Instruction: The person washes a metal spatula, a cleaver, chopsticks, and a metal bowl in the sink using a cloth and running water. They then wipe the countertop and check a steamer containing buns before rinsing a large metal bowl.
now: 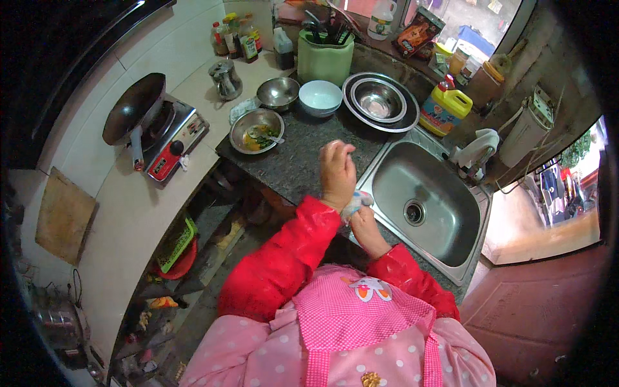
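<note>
My left hand [338, 175] is raised over the front edge of the dark stone counter [290, 167], left of the sink. Its fingers are bent and close together, with nothing visible in them. At its wrist, my right hand [366, 226] grips a damp-looking white and blue cloth [358, 203]. The cloth presses against the left wrist, beside the red sleeve cuff. Close to both hands is the stainless steel sink [430, 193], its drain [414, 213] uncovered. Beyond the left hand stands a steel bowl [257, 130] holding yellow and chopped green food and a spoon [274, 139].
A wok [135, 106] rests tilted on a portable gas stove [176, 145] at left. White bowls [320, 96], nested steel basins [379, 101] and a green utensil bucket [325, 58] line the back. A yellow jug [445, 106] stands behind the sink, near the faucet [471, 155].
</note>
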Demonstrator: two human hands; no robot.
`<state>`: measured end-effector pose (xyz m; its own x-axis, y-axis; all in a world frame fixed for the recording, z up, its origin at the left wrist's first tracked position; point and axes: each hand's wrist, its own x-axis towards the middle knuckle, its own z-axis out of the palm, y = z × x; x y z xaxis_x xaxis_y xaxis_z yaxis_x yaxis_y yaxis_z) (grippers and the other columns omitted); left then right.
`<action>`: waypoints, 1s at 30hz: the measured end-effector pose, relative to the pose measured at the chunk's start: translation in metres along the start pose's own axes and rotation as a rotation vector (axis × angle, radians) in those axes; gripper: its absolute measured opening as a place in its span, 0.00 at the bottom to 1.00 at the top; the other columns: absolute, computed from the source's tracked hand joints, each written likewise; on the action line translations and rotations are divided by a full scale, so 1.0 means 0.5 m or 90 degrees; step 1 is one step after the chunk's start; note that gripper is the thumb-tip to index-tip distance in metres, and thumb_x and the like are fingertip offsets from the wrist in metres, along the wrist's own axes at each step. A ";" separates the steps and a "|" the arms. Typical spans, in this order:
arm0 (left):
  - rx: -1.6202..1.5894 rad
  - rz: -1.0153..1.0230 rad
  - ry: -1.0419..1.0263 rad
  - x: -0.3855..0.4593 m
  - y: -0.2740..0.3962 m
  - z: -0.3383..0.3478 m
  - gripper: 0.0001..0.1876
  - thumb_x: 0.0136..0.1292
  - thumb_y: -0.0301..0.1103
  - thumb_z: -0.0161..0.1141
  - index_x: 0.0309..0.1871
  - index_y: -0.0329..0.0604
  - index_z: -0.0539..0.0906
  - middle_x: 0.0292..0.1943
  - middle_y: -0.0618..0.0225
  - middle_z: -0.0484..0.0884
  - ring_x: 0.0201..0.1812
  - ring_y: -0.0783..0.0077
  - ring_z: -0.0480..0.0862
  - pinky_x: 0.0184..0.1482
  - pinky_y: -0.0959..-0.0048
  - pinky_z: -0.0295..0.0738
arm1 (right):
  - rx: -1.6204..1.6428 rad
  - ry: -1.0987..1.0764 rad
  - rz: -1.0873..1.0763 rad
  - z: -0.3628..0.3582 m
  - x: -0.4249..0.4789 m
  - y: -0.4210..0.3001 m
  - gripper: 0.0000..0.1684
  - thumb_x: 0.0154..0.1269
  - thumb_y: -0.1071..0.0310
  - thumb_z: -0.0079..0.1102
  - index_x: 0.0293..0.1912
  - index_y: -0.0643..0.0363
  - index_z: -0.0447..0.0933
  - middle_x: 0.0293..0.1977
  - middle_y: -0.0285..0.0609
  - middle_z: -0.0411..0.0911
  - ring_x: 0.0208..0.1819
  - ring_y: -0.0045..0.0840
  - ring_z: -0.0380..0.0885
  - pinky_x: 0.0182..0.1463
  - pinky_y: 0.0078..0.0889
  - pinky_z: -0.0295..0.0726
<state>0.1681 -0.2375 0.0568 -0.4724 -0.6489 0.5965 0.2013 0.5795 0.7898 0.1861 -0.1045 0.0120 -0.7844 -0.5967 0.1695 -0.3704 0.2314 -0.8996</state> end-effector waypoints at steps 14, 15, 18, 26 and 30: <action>-0.318 -0.123 -0.421 -0.056 -0.010 -0.085 0.28 0.67 0.50 0.42 0.66 0.47 0.61 0.64 0.65 0.64 0.64 0.69 0.63 0.65 0.68 0.56 | 1.206 -0.176 0.154 0.014 0.136 -0.216 0.32 0.68 0.55 0.45 0.65 0.64 0.56 0.66 0.49 0.54 0.67 0.39 0.56 0.69 0.40 0.56; -0.249 -0.079 -0.424 -0.056 -0.021 -0.075 0.26 0.66 0.48 0.43 0.65 0.47 0.62 0.63 0.65 0.65 0.63 0.68 0.64 0.65 0.68 0.56 | 1.270 -0.192 0.185 0.013 0.142 -0.217 0.32 0.70 0.53 0.44 0.64 0.64 0.56 0.66 0.49 0.54 0.66 0.39 0.58 0.69 0.41 0.55; -0.043 0.043 -0.434 -0.053 -0.039 -0.041 0.23 0.65 0.42 0.45 0.62 0.47 0.65 0.60 0.63 0.68 0.62 0.64 0.65 0.65 0.67 0.55 | 1.065 -0.177 0.173 0.025 0.171 -0.198 0.28 0.71 0.55 0.42 0.63 0.61 0.57 0.64 0.50 0.57 0.62 0.40 0.63 0.63 0.44 0.67; -0.402 -0.268 -0.197 -0.077 0.004 -0.024 0.20 0.69 0.54 0.43 0.50 0.49 0.73 0.45 0.71 0.74 0.47 0.72 0.72 0.51 0.72 0.66 | -0.051 0.014 -0.421 -0.018 0.160 -0.154 0.28 0.67 0.67 0.46 0.64 0.61 0.57 0.67 0.52 0.48 0.68 0.45 0.49 0.69 0.40 0.51; 0.237 0.005 -0.441 -0.087 0.039 -0.059 0.22 0.68 0.57 0.42 0.50 0.51 0.75 0.46 0.69 0.75 0.45 0.69 0.72 0.50 0.72 0.68 | 0.161 -0.224 -0.135 -0.015 0.125 -0.058 0.31 0.69 0.65 0.43 0.68 0.60 0.49 0.69 0.49 0.45 0.71 0.37 0.43 0.71 0.36 0.42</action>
<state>0.2178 -0.2125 0.0506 -0.9245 -0.2594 0.2794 -0.0363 0.7894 0.6128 0.1438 -0.1426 0.0517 -0.4719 -0.8446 0.2528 -0.3367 -0.0923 -0.9371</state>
